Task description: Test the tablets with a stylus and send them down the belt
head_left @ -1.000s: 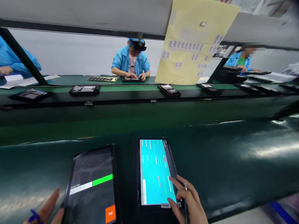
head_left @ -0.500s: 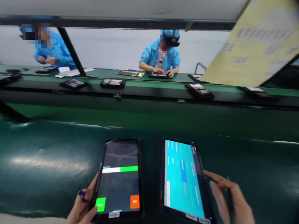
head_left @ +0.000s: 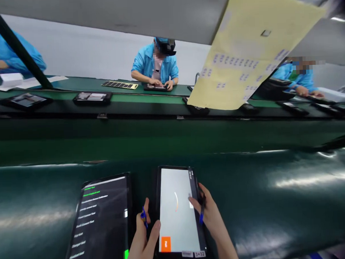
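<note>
Framing the white-screen tablet (head_left: 178, 208) at lower centre, beside one dark-screen tablet (head_left: 102, 222), the left hand (head_left: 142, 242) curls around a blue pen (head_left: 143, 216) and the right hand (head_left: 211, 215) around a dark pen (head_left: 202, 208), both touching its edges.

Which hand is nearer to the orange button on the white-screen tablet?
Left. The left hand has its thumb right beside the orange button, at the tablet's lower left corner. The right hand, holding a pen, rests on the tablet's right edge, across the screen.
</note>
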`<state>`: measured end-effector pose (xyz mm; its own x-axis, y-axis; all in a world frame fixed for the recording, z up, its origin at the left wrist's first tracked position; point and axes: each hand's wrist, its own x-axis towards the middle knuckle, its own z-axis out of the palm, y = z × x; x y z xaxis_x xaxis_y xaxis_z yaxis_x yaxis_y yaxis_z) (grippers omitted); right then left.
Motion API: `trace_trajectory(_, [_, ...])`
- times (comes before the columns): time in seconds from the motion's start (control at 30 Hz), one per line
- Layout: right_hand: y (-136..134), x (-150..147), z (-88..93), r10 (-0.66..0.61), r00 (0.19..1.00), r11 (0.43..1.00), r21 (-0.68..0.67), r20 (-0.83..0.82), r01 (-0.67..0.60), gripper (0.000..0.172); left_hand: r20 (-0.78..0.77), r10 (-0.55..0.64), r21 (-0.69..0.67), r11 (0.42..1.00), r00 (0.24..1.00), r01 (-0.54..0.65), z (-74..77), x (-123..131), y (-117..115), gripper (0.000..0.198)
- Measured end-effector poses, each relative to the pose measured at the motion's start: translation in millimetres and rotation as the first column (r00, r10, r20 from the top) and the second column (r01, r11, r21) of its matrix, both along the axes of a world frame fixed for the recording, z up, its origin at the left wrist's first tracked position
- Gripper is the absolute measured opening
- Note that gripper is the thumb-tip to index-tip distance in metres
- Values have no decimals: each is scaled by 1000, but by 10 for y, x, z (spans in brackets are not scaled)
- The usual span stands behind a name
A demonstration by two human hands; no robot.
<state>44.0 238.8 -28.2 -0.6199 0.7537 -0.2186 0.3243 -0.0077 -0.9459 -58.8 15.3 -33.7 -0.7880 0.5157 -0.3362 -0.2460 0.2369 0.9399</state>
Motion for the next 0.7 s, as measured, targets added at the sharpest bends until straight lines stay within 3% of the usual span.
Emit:
trace_trajectory(0.1, [4, 50, -3, 27, 1000, 997, -74, -9, -27, 96, 65, 13, -33, 999, 998, -11, 183, 126, 213, 61])
trace_trajectory(0.23, [43, 82, -7, -1, 998, 993, -117, -65, -6, 91, -9, 2, -6, 1000, 1000, -2, 294, 153, 251, 52])
trace_trajectory(0.37, [44, 44, -15, -198, 977, 960, -214, -73, 179, 58, 5, 24, -92, 995, 1000, -24, 284, 192, 291, 66])
trace_trajectory(0.53, [-1, 23, -10, -313, 948, 900, -335, -47, 280, 54, 11, 41, -58, 998, 999, -40, 161, 153, 288, 62])
trace_trajectory(0.63, [-39, 130, 16, -362, 932, 906, -233, 0, 352, 54, 32, 53, 30, 998, 998, -54, 15, 122, 259, 64])
trace_trajectory(0.7, [-90, 262, 47, -367, 930, 930, -24, -27, 366, 51, 79, 65, 58, 996, 995, -70, -61, 57, 174, 70])
